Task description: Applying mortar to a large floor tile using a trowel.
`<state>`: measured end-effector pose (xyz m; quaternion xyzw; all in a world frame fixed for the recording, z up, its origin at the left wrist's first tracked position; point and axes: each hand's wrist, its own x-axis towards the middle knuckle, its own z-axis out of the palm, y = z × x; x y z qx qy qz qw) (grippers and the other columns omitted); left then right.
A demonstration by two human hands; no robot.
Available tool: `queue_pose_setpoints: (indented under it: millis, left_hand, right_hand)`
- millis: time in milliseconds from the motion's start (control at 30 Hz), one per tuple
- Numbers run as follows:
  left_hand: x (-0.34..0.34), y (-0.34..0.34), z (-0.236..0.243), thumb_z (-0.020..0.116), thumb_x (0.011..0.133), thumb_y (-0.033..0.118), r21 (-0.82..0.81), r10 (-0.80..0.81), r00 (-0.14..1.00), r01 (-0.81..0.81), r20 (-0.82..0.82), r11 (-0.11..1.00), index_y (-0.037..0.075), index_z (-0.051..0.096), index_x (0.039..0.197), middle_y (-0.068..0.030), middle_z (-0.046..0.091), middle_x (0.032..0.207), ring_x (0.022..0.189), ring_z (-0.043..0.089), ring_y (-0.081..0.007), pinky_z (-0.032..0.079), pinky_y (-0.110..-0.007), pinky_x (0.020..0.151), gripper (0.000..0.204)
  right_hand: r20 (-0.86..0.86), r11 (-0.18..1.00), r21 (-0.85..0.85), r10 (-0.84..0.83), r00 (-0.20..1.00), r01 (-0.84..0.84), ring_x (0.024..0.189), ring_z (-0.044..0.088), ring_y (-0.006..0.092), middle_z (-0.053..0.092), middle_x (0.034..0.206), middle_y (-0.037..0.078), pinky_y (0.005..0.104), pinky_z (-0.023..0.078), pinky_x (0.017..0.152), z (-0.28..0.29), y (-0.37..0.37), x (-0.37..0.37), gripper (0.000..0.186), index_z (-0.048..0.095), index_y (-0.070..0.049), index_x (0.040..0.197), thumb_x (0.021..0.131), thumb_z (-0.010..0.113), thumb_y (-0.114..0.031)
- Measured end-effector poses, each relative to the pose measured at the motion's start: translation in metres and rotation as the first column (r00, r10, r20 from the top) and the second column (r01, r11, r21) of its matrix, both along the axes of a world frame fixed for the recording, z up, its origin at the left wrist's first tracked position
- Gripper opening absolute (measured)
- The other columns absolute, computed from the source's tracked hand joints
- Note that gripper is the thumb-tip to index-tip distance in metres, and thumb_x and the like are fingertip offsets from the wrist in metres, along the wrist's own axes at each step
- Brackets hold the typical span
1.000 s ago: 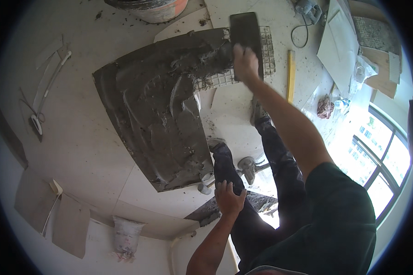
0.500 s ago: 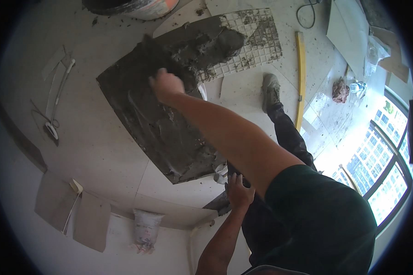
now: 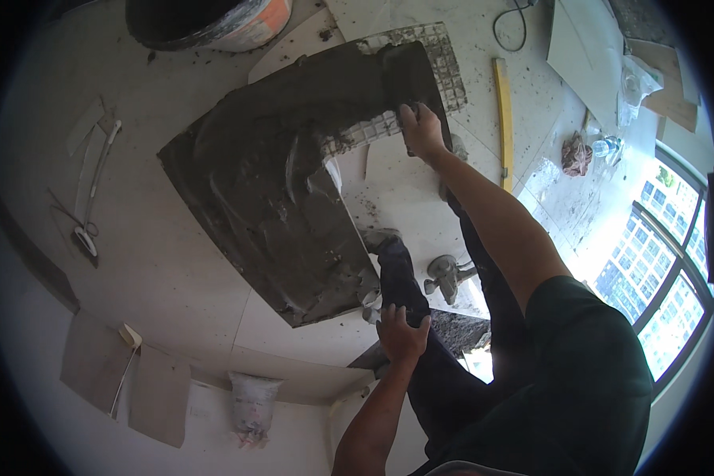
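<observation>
My right hand [image 3: 422,131] is closed round the handle of a trowel [image 3: 411,73]. Its dark, mortar-coated blade lies across the far right part of a large slab. Smooth grey mortar [image 3: 270,135] covers most of that slab, and a bare gridded strip [image 3: 448,67] shows along its far right edge. A notch is cut into the slab's near right side, where more grid shows. My left hand [image 3: 404,333] holds nothing and rests on my left knee, fingers apart.
A large bucket [image 3: 238,28] stands at the far left. A yellow level [image 3: 504,119] lies to the right, with a crumpled brown bag [image 3: 577,155] and a plastic bottle [image 3: 608,148] beyond. A mortar-smeared power tool [image 3: 446,278] sits between my legs. A white sack [image 3: 254,401] leans by the wall.
My right hand has swept the trowel to the right across the slab. The mortar heap is flattened, covering much of the grid. My left hand stays at my knee.
</observation>
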<state>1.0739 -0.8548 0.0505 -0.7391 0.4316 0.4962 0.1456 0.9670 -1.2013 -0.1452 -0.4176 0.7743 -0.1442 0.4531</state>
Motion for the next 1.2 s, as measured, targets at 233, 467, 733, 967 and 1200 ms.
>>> queue_pose_setpoints:
  millis: [233, 467, 733, 967, 1200]
  left_hand:
    - [-0.012, -0.007, -0.001, 0.077, 0.072, 0.046, -0.034, 0.002, 1.0, -0.003, -0.028, 0.999, 0.0, 0.065, 0.116, -0.0192, 0.055, 0.132, 0.126, 0.049, -0.0337, 0.036, -0.045, 0.108, 0.064]
    - [-0.012, -0.011, -0.003, 0.077, 0.072, 0.046, -0.052, 0.003, 0.999, -0.005, -0.039, 0.999, 0.0, 0.065, 0.116, -0.0189, 0.055, 0.133, 0.128, 0.047, -0.0334, 0.036, -0.045, 0.109, 0.065]
    - [0.002, -0.004, -0.001, 0.075, 0.074, 0.049, -0.048, 0.008, 1.0, -0.009, -0.02, 0.999, 0.001, 0.063, 0.12, -0.0189, 0.053, 0.135, 0.131, 0.046, -0.0336, 0.033, -0.046, 0.111, 0.068]
    - [0.005, 0.002, 0.0, 0.074, 0.075, 0.049, -0.024, 0.047, 0.998, -0.047, -0.032, 0.999, 0.001, 0.063, 0.121, -0.0188, 0.052, 0.137, 0.132, 0.044, -0.033, 0.033, -0.046, 0.111, 0.068]
    - [0.018, 0.019, 0.001, 0.074, 0.075, 0.049, -0.002, 0.146, 0.989, -0.146, -0.038, 0.989, 0.001, 0.062, 0.122, -0.0184, 0.051, 0.137, 0.133, 0.043, -0.0318, 0.033, -0.045, 0.111, 0.068]
  right_hand:
    - [-0.067, 0.994, -0.093, 0.053, 0.996, -0.059, 0.066, 0.064, 0.0267, 0.063, 0.075, 0.018, 0.0404, 0.051, 0.06, -0.032, -0.01, -0.093, 0.047, 0.06, 0.002, 0.102, 0.093, 0.055, -0.044]
    - [0.175, 0.979, 0.192, 0.03, 0.984, -0.064, 0.056, 0.047, 0.0082, 0.053, 0.073, -0.003, 0.0277, 0.034, 0.043, -0.004, -0.026, -0.162, 0.036, 0.061, -0.009, 0.1, 0.098, 0.051, -0.043]
    - [0.121, 0.98, 0.201, -0.017, 0.992, -0.008, 0.063, 0.053, 0.0108, 0.055, 0.074, 0.002, 0.0314, 0.044, 0.053, 0.082, -0.003, -0.087, 0.036, 0.063, -0.002, 0.101, 0.097, 0.054, -0.037]
    - [0.468, 0.811, 0.162, 0.438, 0.767, -0.562, 0.059, 0.062, 0.0227, 0.058, 0.068, 0.012, 0.0403, 0.05, 0.055, 0.076, -0.06, 0.142, 0.039, 0.059, 0.005, 0.092, 0.096, 0.054, -0.034]
    - [0.169, 0.765, 0.317, 0.537, 0.827, -0.561, 0.067, 0.072, 0.0243, 0.072, 0.084, 0.013, 0.035, 0.06, 0.063, 0.047, -0.105, 0.276, 0.038, 0.062, 0.003, 0.109, 0.098, 0.047, -0.03]
